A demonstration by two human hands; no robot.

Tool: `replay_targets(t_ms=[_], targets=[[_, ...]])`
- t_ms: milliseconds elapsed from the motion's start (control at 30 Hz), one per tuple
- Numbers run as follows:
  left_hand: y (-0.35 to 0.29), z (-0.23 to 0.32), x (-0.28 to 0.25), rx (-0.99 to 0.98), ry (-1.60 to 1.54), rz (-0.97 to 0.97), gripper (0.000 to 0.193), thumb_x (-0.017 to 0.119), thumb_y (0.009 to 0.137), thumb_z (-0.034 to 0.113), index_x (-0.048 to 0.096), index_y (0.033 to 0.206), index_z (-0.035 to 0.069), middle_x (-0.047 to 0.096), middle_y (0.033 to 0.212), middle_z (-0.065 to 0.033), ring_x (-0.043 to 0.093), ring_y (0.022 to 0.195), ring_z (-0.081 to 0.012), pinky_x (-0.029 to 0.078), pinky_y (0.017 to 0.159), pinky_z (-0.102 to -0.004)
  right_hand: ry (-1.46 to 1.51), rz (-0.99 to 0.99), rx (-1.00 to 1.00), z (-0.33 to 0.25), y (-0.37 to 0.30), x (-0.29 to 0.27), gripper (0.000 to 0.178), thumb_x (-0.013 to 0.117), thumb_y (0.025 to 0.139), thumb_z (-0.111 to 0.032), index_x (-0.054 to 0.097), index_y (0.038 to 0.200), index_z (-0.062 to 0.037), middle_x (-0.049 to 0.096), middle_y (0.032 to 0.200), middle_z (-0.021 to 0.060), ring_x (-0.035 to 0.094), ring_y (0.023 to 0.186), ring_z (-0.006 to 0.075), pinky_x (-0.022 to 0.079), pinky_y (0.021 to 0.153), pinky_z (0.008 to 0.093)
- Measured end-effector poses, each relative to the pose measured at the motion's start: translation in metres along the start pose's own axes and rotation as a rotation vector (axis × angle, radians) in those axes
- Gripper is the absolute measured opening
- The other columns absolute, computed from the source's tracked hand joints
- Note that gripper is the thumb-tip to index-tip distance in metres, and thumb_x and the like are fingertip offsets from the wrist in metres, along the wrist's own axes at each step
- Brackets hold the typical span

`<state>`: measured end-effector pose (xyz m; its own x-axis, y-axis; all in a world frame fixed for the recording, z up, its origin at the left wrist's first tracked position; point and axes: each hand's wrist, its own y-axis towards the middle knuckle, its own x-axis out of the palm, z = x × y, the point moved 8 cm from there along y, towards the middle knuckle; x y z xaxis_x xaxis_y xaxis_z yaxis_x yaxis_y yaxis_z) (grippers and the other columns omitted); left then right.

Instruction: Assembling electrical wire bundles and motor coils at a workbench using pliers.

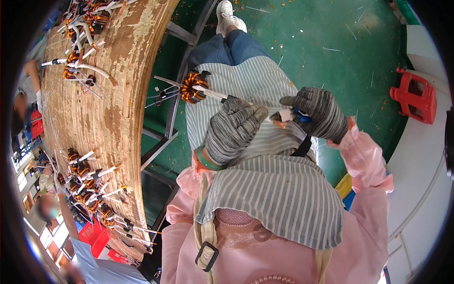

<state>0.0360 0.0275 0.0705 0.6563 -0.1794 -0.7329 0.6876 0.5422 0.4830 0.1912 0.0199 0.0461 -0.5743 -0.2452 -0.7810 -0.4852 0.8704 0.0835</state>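
My left hand [234, 130], in a grey knit glove, is closed on the white-sleeved lead [215, 94] of a copper-wound ring coil [193, 88]. The coil hangs out to the left over my lap, with more white leads and thin wires sticking out past it. My right hand [319, 113], also gloved, is closed around a small tool [302, 116] with blue parts and a pale, wrapped-looking piece at its front. Its exact kind is mostly hidden by the fingers. Copper-coloured strands or a tip [279, 124] show just below the pale piece, between the hands.
On my left stands a worn wooden table [118, 94] bearing several more coils [87, 189] with white leads. Its metal frame [177, 94] runs below the edge. A red plastic stool [414, 96] is at the right. Other people [94, 262] sit across the table.
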Motion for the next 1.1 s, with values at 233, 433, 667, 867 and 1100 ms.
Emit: replay_targets(t_ms=[233,433,667,867,1100], targets=[[0.023,-0.008,0.006,-0.109,0.065,-0.04,0.028,0.06,0.069,0.014,0.063,0.097,0.008,0.062,0.091,-0.0073,0.059,0.081,-0.024,0.047,0.076,-0.0347,1.362,0.642,0.672,0.095,-0.042,-0.014,0.036,0.059,0.085,-0.025,0.053,0.109,0.0013,0.043,0.065,-0.0005,0.045,0.061,0.0118,0.043,0.061,0.0277],[0.017,-0.084,0.034,-0.638,-0.398,-0.028,0.02,0.059,0.086,0.019,0.062,0.092,0.0,0.059,0.074,-0.0076,0.055,0.067,-0.0138,0.043,0.062,-0.0259,1.258,0.497,0.806,0.091,-0.057,0.012,0.037,0.059,0.086,-0.023,0.054,0.111,0.0034,0.049,0.07,-0.0002,0.048,0.067,0.0103,0.044,0.067,0.0271],[0.023,-0.103,0.039,-0.865,-0.9,0.026,0.027,0.049,0.092,0.028,0.062,0.086,0.006,0.037,0.052,0.0048,0.03,0.043,-0.0031,0.024,0.042,-0.0192,0.871,0.499,0.702,0.061,-0.02,0.003,0.03,0.062,0.085,-0.019,0.06,0.11,-0.0022,0.056,0.078,-0.002,0.05,0.073,0.0068,0.044,0.069,0.0234],[0.024,-0.101,0.028,-0.956,-1.065,0.04,0.031,0.045,0.093,0.032,0.059,0.085,0.005,0.034,0.05,0.0053,0.028,0.04,-0.0035,0.023,0.039,-0.0203,1.193,0.542,0.614,0.054,0.054,0.023,0.027,0.065,0.083,-0.019,0.061,0.102,0.0001,0.061,0.075,0.0021,0.056,0.067,0.0088,0.046,0.064,0.0243],[0.014,-0.105,0.034,-0.877,-0.544,0.076,0.028,0.055,0.088,0.023,0.062,0.096,-0.003,0.066,0.079,-0.0156,0.063,0.068,-0.0225,0.048,0.063,-0.0328,1.266,0.497,0.698,0.05,0.067,0.025,0.026,0.066,0.081,-0.022,0.062,0.095,0.0007,0.062,0.075,0.0046,0.057,0.067,0.0099,0.045,0.06,0.0223]])
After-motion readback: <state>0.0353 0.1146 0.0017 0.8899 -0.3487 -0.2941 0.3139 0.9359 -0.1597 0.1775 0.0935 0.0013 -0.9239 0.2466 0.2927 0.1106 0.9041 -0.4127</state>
